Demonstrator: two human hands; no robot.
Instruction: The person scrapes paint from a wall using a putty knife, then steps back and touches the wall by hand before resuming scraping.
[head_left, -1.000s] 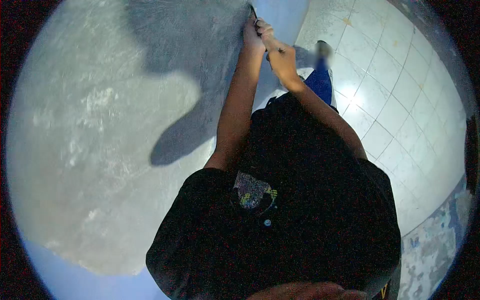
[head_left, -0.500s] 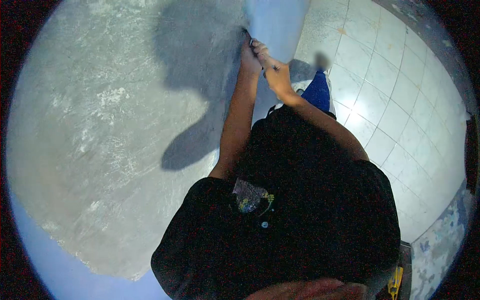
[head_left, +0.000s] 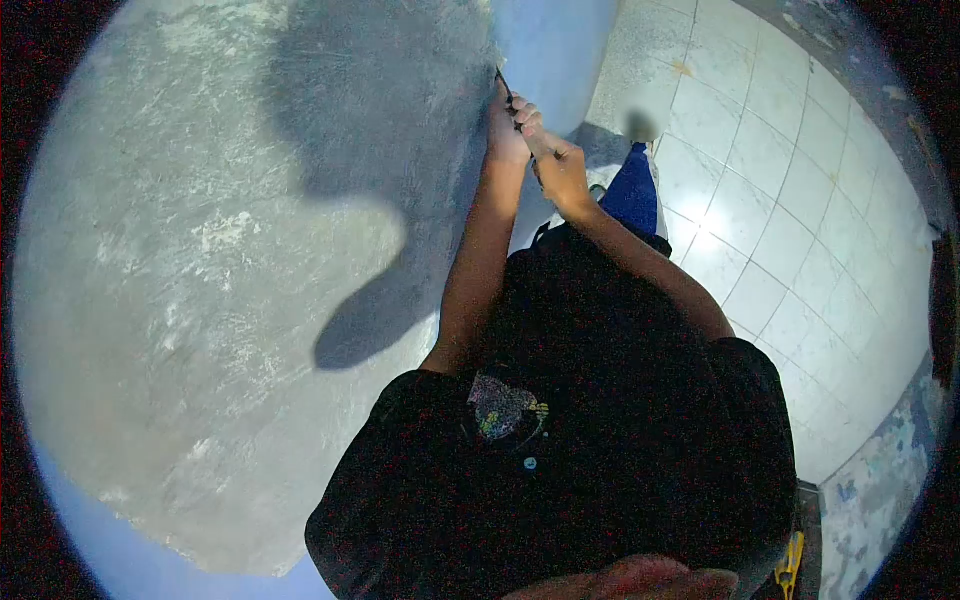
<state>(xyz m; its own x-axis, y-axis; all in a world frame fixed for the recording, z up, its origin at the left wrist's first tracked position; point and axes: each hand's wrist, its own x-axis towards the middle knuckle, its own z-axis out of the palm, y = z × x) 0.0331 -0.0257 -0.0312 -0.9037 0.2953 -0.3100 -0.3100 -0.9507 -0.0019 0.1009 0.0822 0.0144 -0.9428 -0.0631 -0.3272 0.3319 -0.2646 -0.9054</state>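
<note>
A slim tool with a dark, thin blade [head_left: 502, 80], seen nearly edge-on and looking like a scraper, meets the wall where bare grey plaster [head_left: 220, 330] borders blue paint [head_left: 550, 60]. My left hand [head_left: 510, 130] is closed round it near the blade, fingers curled over. Just behind, toward my body, my right hand [head_left: 563, 178] is closed about the rear end of the same tool. Most of the handle is hidden inside my fingers. The blade's tip lies close to the paint edge.
White floor tiles [head_left: 800, 230] spread out on the right. A blue trouser leg [head_left: 632, 190] shows below my hands. Something yellow [head_left: 790, 565] lies at lower right, beside a patchy surface [head_left: 870, 520]. My shadow [head_left: 380, 110] falls across the plaster.
Both hands and the scraper have shifted slightly downward in view, and more of the dark blade shows. My shadow on the wall has moved a little left. The grip looks unchanged.
</note>
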